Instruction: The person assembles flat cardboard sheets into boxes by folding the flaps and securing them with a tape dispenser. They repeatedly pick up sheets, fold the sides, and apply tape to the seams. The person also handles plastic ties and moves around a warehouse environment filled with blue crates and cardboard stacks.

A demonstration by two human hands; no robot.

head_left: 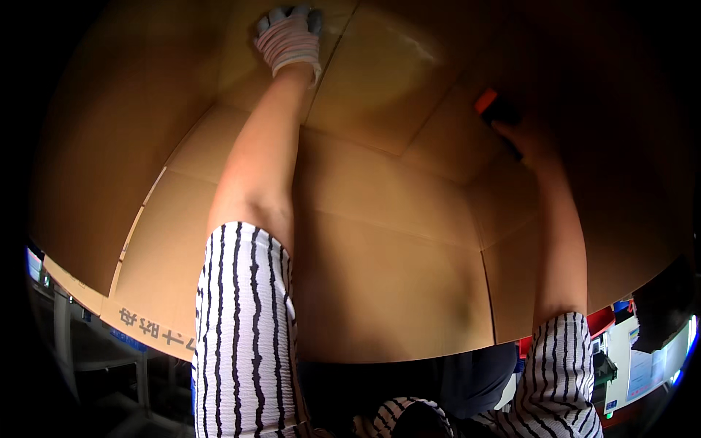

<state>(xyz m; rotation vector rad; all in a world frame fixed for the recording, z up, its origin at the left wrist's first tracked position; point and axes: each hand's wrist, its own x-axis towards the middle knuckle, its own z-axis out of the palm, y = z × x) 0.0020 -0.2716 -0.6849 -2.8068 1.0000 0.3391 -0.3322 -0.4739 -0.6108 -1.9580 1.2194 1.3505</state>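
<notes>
Both my arms reach down into a large brown cardboard box (387, 190). My left hand (289, 42), in a pink-and-white striped glove with grey fingertips, rests on the box's bottom panel just left of a dark seam (330, 62). Its fingers are spread and nothing shows in them. On the right, in shadow, my bare right hand (531, 139) is closed around a black tool with an orange-red end (491, 102). This tool is close to the box's right side; its exact kind is too dark to make out.
The box walls surround both arms, with a flap edge (139, 212) standing on the left. Outside the box, a dark metal frame (139, 372) shows at lower left. At lower right are a red bin (600, 321) and a white board with papers (646, 372).
</notes>
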